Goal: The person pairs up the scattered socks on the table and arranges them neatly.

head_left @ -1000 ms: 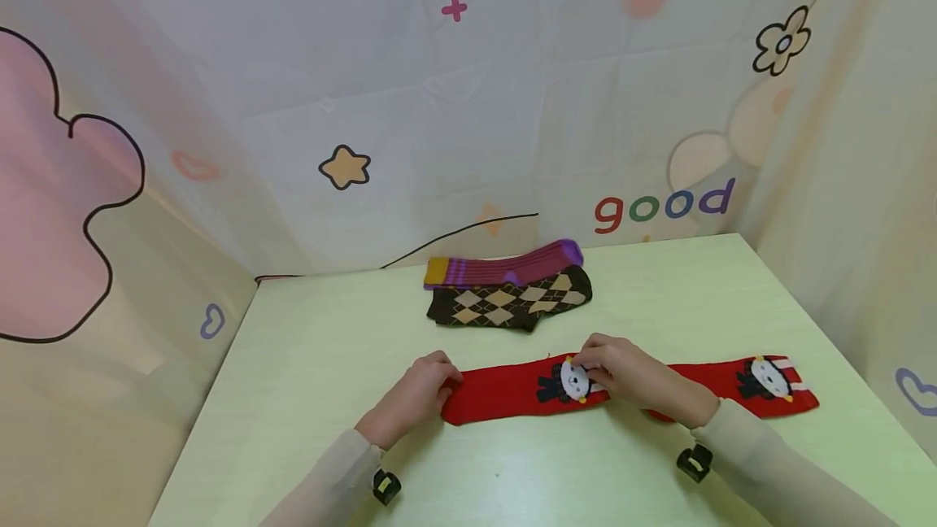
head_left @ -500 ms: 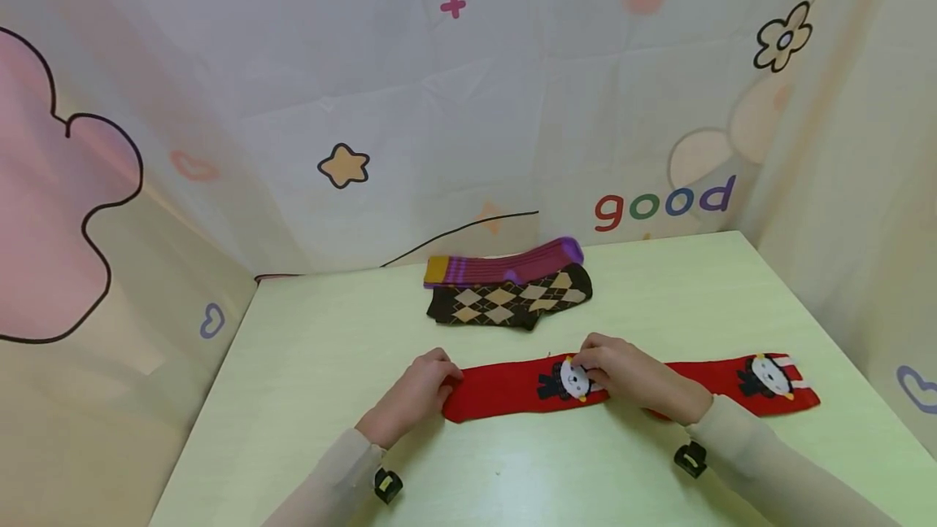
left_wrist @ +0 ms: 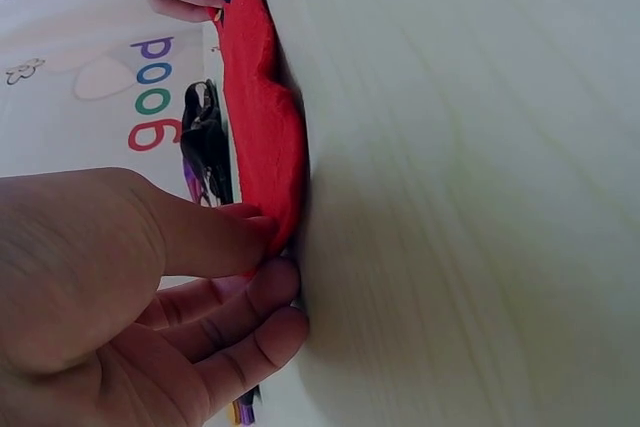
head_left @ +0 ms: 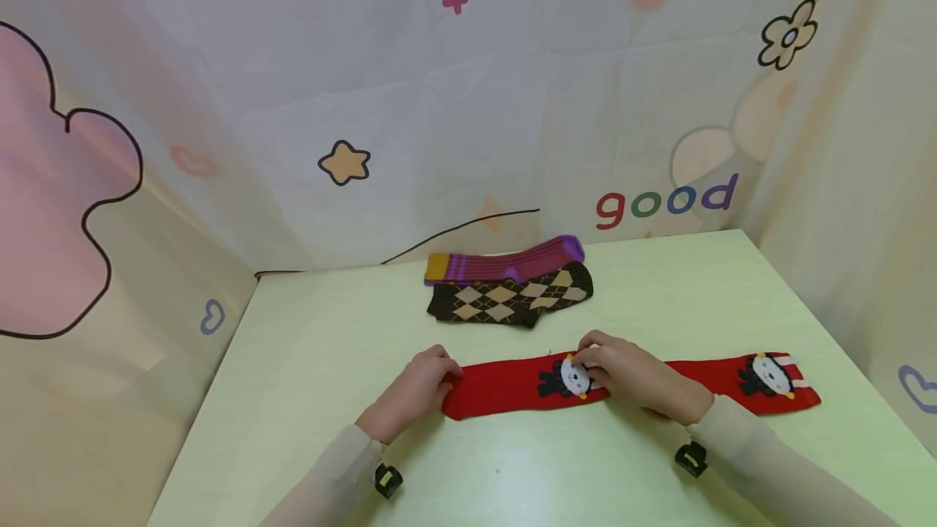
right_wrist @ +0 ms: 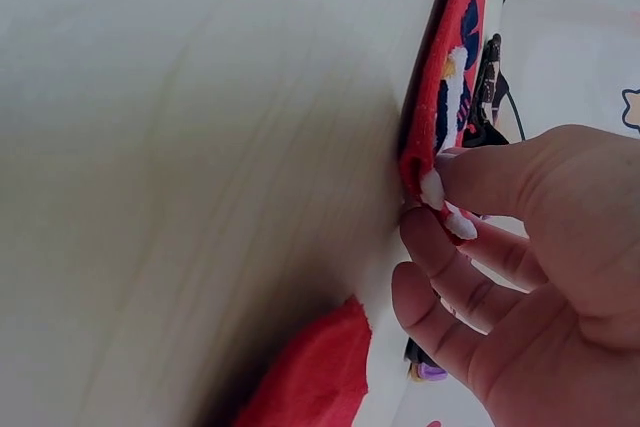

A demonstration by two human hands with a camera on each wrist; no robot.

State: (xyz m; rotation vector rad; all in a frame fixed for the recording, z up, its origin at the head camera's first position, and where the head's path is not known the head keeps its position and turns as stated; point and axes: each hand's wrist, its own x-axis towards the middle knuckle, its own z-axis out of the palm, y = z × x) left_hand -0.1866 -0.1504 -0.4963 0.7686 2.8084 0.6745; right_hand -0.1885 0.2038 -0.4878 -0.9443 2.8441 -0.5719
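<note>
A red sock (head_left: 498, 387) with a white animal face lies lengthwise between the two hands. At its plain left end, the left hand (head_left: 412, 390) pinches the fabric between thumb and fingers, as the left wrist view shows close up. The right hand (head_left: 625, 372) pinches the other end, by the face and white stripes; in the right wrist view the thumb (right_wrist: 490, 175) presses on that edge. A second red sock (head_left: 772, 385) of the same pattern lies to the right, partly hidden behind the right forearm.
Toward the back of the pale table (head_left: 307, 397) lie a brown argyle sock (head_left: 505, 303) and a purple sock (head_left: 505, 267) with a yellow cuff, touching each other. A printed curtain (head_left: 439, 104) hangs behind the table. Each wrist wears a small black device.
Both hands keep their hold on the red sock and stay nearly in place. The whole head view shifts very slightly; the socks look the same.
</note>
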